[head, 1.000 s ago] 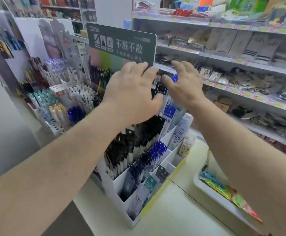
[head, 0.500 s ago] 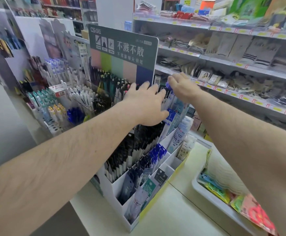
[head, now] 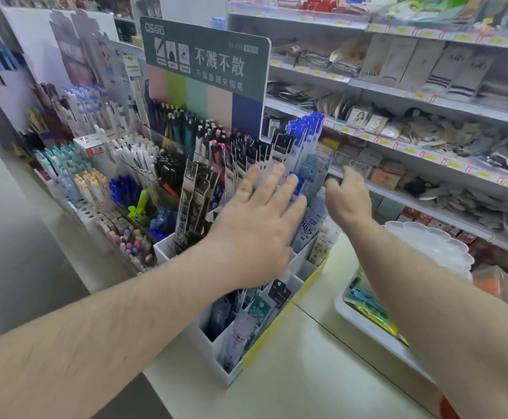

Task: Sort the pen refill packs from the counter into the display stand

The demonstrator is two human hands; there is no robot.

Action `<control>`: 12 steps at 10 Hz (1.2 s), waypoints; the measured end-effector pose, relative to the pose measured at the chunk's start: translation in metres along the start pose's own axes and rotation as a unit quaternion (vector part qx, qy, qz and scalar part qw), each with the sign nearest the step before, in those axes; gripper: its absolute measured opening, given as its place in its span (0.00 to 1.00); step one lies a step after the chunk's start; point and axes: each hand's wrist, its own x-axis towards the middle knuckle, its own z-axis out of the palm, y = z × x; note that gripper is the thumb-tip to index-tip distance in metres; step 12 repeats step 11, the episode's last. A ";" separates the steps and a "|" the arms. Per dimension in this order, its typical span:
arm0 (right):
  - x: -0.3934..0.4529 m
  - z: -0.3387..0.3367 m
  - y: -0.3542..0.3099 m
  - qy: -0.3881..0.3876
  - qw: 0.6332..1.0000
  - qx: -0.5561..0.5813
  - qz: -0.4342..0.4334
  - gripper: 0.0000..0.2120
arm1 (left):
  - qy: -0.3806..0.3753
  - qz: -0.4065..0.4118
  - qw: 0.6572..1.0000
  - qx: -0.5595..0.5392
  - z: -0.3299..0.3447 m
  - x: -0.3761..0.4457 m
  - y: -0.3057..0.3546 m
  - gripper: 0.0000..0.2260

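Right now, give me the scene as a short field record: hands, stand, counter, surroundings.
left hand: fingers straight, spread flat against the hanging refill packs; holds nothing
right hand: fingers loosely curled, beside the right edge of the packs; holds nothing that shows
display stand: white, tiered compartments, packs upright in the front and upper rows
sign: green, at the back of the stand
counter: pale, no loose packs in sight
tray: white, right of the stand, colourful packets inside
shelves: behind, stocked with small goods
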 end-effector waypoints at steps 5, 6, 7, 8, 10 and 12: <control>-0.022 0.012 0.003 0.030 0.985 -0.130 -0.111 0.50 | -0.120 0.050 0.990 -0.050 0.052 -0.010 0.025 0.33; -0.027 0.011 -0.011 -0.020 0.958 -0.219 -0.187 0.51 | -0.119 0.044 0.991 -0.049 0.055 -0.011 0.029 0.34; -0.024 0.015 -0.013 -0.079 0.943 -0.259 -0.193 0.48 | -0.122 0.044 0.990 -0.048 0.058 -0.011 0.031 0.34; -0.023 0.014 -0.012 -0.049 0.963 -0.201 -0.173 0.49 | -0.132 0.041 0.989 -0.055 0.060 -0.015 0.031 0.34; -0.021 0.025 0.016 -0.136 0.969 -0.200 -0.044 0.44 | -0.159 0.044 0.984 -0.064 0.070 -0.021 0.030 0.34; -0.024 0.025 0.019 -0.147 0.965 -0.210 -0.056 0.47 | -0.159 0.036 0.983 -0.081 0.072 -0.022 0.031 0.34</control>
